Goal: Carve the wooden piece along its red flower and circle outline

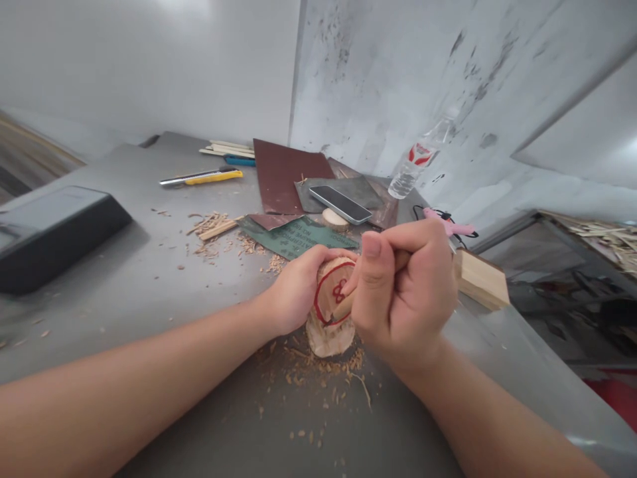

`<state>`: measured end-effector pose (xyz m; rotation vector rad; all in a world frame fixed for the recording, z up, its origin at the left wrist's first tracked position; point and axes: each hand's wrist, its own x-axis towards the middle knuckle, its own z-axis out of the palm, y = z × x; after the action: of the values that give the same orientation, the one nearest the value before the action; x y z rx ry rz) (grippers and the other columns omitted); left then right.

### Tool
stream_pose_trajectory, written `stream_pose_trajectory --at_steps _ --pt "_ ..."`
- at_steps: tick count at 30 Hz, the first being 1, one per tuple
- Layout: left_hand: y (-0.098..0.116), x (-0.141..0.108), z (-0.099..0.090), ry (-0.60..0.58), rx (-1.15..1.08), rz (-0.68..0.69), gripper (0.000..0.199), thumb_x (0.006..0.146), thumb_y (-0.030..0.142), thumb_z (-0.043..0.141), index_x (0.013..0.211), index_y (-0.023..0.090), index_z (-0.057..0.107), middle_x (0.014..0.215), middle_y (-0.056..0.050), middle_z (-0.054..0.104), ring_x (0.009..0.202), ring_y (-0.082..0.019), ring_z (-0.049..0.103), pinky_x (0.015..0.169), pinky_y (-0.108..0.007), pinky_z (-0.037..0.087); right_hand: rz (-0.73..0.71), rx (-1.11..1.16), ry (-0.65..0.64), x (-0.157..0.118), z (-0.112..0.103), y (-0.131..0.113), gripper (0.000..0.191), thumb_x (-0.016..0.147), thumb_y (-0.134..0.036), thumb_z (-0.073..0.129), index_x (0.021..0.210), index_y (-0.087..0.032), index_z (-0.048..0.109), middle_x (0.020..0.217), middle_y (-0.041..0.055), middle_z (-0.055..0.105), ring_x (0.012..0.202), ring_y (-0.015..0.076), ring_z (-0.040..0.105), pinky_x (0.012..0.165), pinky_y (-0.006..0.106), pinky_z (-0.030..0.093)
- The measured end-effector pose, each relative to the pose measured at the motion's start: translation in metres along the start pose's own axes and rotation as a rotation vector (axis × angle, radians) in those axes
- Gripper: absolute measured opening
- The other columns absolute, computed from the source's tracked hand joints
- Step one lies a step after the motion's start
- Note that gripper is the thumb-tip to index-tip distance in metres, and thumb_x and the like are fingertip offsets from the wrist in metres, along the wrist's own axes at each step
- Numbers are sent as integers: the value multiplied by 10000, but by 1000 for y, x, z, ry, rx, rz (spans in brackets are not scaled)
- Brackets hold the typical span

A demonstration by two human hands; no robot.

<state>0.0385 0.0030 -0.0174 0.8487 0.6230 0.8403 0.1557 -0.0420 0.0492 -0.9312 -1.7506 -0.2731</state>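
Showing red "8" [339, 291]: wood piece [331, 340] in left hand [297, 287]; sandpaper [293, 236] lettered "ATERPR"

The right hand [405, 285] hides the three-o'clock side of the wooden piece [331, 337] and most of the slim tool [342, 309] it grips. At nine o'clock the view's edge crops a dark case [70, 242]; at four, an unidentifiable red item [616, 393].

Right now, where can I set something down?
Left, between the black box and left forearm, it's mostly bare, with stray chips; right, another patch lies between the wood block and right forearm. It's crowded past the left hand: sandpaper, phone, knife. Shavings lie around the carved wood.
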Motion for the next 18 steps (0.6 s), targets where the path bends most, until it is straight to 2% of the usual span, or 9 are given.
stream_pose_trajectory --at_steps 5,12,18 --pt "4 -1 5 29 -103 -67 334 947 401 531 962 169 772 936 -62 783 954 -237 691 882 -338 540 15 -63 11 -1 -3 -4 186 1023 -207 577 889 -289 477 581 -66 568 428 113 507 421 307 357" --pt "5 -1 8 10 -156 -67 314 916 331 514 878 170 781 893 -49 785 874 -206 698 828 -305 550 39 -74 33 -3 -2 -3 176 1045 -235 563 899 -287 478 573 -66 570 416 111 510 433 316 365" --pt "3 0 5 3 -137 -42 310 910 349 533 889 182 794 930 -51 796 911 -219 708 850 -313 558 29 -62 33 -1 -3 -2 185 1027 -218 581 887 -288 483 568 -69 576 419 119 508 478 338 378"
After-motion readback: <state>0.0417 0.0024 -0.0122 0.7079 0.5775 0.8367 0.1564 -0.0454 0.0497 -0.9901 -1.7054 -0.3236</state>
